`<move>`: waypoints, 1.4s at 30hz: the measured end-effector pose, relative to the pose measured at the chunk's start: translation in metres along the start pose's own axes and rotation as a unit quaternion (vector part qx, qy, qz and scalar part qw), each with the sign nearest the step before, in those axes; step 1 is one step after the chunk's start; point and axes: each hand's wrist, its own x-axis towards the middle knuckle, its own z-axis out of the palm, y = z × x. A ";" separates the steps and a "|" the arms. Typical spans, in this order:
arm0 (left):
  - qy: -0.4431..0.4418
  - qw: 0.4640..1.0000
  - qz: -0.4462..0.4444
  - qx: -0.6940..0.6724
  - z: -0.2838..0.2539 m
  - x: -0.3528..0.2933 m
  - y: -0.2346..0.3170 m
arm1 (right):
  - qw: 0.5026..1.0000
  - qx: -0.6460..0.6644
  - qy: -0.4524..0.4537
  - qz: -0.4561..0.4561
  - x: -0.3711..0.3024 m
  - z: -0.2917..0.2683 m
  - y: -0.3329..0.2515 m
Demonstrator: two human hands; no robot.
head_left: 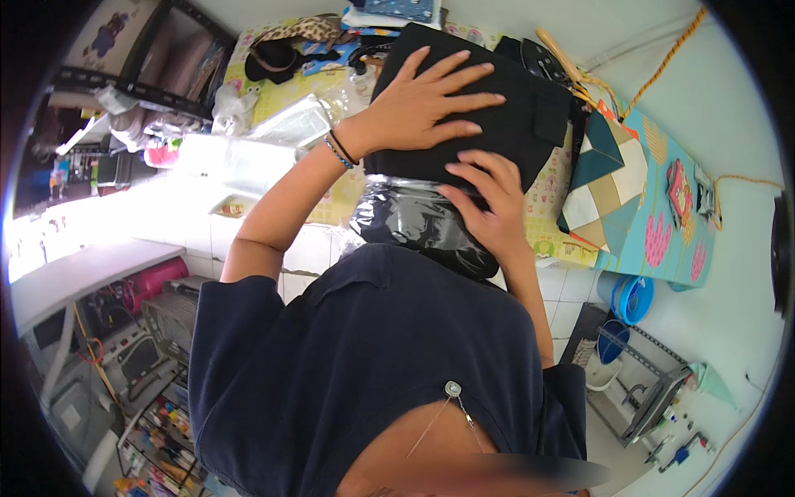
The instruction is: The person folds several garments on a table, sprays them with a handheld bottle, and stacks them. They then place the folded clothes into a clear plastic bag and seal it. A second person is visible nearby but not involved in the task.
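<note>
A folded black cloth item [505,108], perhaps a garment, lies in front of me on the table, with a flap-like patch near its right side. My left hand [426,103] rests flat on its upper part, fingers spread. Over its lower edge is my right hand [490,199], the fingers bent and apart, thumb tip close to the rim of a shiny clear plastic bag [406,215]. Black material shows through the bag, which reaches from under the cloth toward my body. Whether the cloth is partly inside the bag is hidden.
A patterned yellow cover [331,203] lies on the table. Behind stand a leopard-print item [306,31] and folded clothes [393,12]. At left are clear plastic packages [290,120]; at right, a patchwork-patterned bag [609,182] and a turquoise cloth [675,224]. Blue buckets [633,298] stand lower right.
</note>
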 end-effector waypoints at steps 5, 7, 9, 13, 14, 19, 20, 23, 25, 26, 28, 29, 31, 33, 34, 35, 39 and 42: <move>0.089 0.982 -0.162 -0.034 0.004 -0.047 0.001 | 0.996 -0.054 -0.062 -0.032 0.019 0.016 0.004; 0.117 0.970 -0.205 -0.066 0.010 -0.062 0.008 | 0.999 -0.027 -0.044 -0.015 0.025 0.011 0.005; 0.169 0.945 -0.229 -0.161 0.018 -0.076 0.003 | 0.997 -0.052 -0.049 0.000 0.034 0.009 0.007; 0.350 0.718 -0.484 -0.357 0.057 -0.092 -0.066 | 0.974 0.207 -0.061 0.068 0.061 0.010 0.019; 0.323 0.745 -0.495 -0.310 0.072 -0.093 -0.087 | 0.955 0.275 -0.053 0.095 0.067 0.012 0.022; 0.168 0.814 -0.466 -0.303 0.147 -0.095 -0.151 | 0.923 0.347 0.045 0.162 0.074 0.018 0.024; 0.165 0.808 -0.486 -0.288 0.153 -0.095 -0.153 | 0.920 0.351 0.068 0.159 0.073 0.016 0.021; 0.150 0.804 -0.527 -0.234 0.134 -0.090 -0.153 | 0.931 0.314 0.132 0.130 0.070 0.001 0.007; 0.262 0.825 -0.467 -0.182 0.092 -0.079 -0.146 | 0.955 0.231 0.171 0.074 0.073 -0.014 -0.006; 0.310 0.818 -0.451 -0.179 0.065 -0.070 -0.138 | 0.963 0.196 0.172 0.064 0.076 -0.021 -0.013; 0.317 0.839 -0.373 -0.237 0.003 -0.049 -0.115 | 0.972 0.134 0.191 0.027 0.084 -0.031 -0.030; 0.309 0.856 -0.329 -0.251 -0.026 -0.036 -0.096 | 0.971 0.145 0.186 0.025 0.088 -0.033 -0.040; 0.301 0.896 -0.263 -0.194 -0.071 -0.009 -0.044 | 0.965 0.171 0.198 0.032 0.097 -0.032 -0.059; 0.297 0.930 -0.208 -0.063 -0.090 0.015 0.024 | 0.955 0.197 0.217 0.036 0.106 -0.029 -0.072; 0.294 0.939 -0.177 -0.003 -0.093 0.026 0.054 | 0.937 0.210 0.275 0.040 0.109 -0.029 -0.073; 0.290 0.944 -0.146 0.055 -0.093 0.035 0.080 | 0.920 0.222 0.322 0.024 0.110 -0.033 -0.071; 0.141 0.986 -0.059 -0.064 -0.068 0.053 0.135 | 0.859 0.301 0.401 0.108 0.075 -0.078 -0.025; 0.061 0.995 0.034 -0.073 -0.032 0.065 0.124 | 0.805 0.374 0.408 0.212 0.024 -0.120 0.034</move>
